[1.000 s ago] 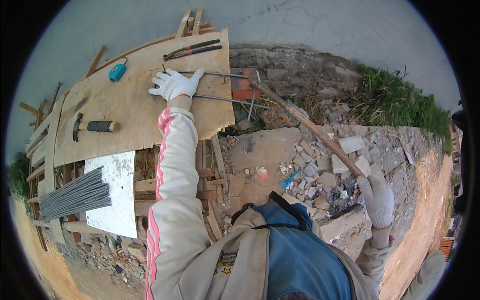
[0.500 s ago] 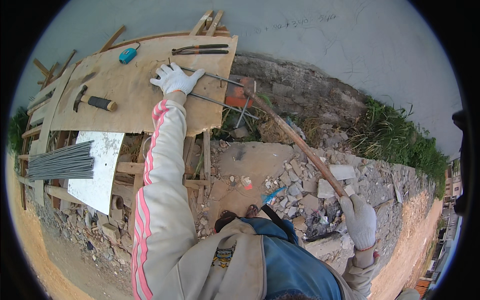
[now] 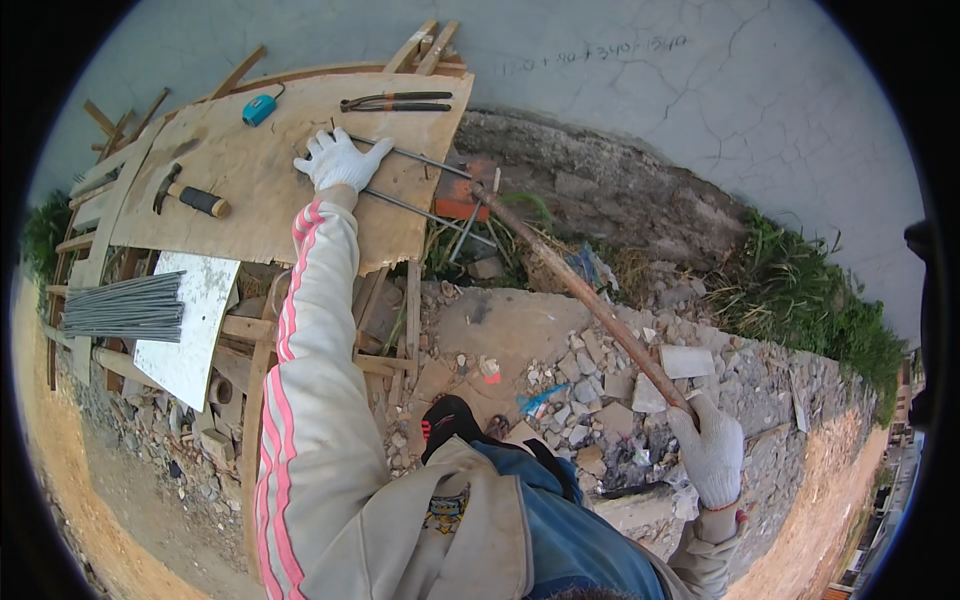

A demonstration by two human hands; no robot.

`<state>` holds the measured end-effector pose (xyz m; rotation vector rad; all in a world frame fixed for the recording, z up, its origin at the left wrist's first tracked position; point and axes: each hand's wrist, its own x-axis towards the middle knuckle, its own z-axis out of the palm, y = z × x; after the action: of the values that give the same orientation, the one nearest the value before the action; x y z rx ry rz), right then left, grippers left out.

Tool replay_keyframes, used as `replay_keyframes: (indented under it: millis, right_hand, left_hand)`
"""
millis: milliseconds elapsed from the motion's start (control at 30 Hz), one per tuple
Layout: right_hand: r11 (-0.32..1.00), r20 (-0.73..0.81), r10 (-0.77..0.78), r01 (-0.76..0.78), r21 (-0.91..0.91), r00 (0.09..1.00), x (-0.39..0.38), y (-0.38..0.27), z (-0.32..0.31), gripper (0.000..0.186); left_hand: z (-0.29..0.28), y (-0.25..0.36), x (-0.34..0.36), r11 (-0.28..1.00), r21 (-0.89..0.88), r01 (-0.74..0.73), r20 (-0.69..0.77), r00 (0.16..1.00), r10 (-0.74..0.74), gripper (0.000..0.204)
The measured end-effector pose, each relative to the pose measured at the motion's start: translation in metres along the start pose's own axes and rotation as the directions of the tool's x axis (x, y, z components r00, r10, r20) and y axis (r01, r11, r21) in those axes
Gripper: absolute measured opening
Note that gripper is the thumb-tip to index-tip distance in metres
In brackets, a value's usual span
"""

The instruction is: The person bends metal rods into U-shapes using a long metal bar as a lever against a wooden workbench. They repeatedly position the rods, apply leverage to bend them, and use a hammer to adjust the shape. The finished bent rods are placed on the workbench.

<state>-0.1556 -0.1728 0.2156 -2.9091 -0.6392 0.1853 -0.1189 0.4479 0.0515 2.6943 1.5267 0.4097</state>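
Note:
My left hand (image 3: 342, 163), in a white knit glove, lies with fingers spread on a thin steel bar (image 3: 405, 154) at the right end of a plywood board (image 3: 240, 220). The bar runs out past the board's right edge to the far end of a long rusty pipe (image 3: 575, 267); whether it goes inside cannot be made out. My right hand (image 3: 712, 452), gloved too, is closed around the pipe's near end at lower right. A second length of bar (image 3: 415, 210) sticks out from beneath my left hand. Nails (image 3: 427, 171) stand up from the board near the bars.
On the board lie pincers (image 3: 395, 102), a teal tape measure (image 3: 259, 110) and a hammer (image 3: 190, 193). A bundle of cut steel bars (image 3: 125, 307) rests on a white sheet (image 3: 205, 330) at left. Broken rubble (image 3: 600, 390) covers the ground, and a grey wall (image 3: 600, 90) rises behind.
The view has shifted slightly. A black shoe shows more fully below me. My left hand stays on the bar and my right hand keeps its grip on the pipe.

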Motion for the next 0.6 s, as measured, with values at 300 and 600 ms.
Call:
replay_keyframes:
  millis: [300, 600]
  right_hand:
    - [0.894, 0.044, 0.147, -0.152, 0.422, 0.988, -0.014, 0.047, 0.060, 0.025]
    - [0.585, 0.123, -0.009, -0.094, 0.806, 0.992, 0.103, -0.075, 0.166, 0.026]
  left_hand:
    - [0.012, -0.015, 0.003, 0.996, -0.065, -0.063, -0.238, 0.970, 0.046, 0.081]
    - [0.001, -0.037, -0.002, 0.971, -0.129, -0.200, -0.310, 0.939, 0.152, 0.051]
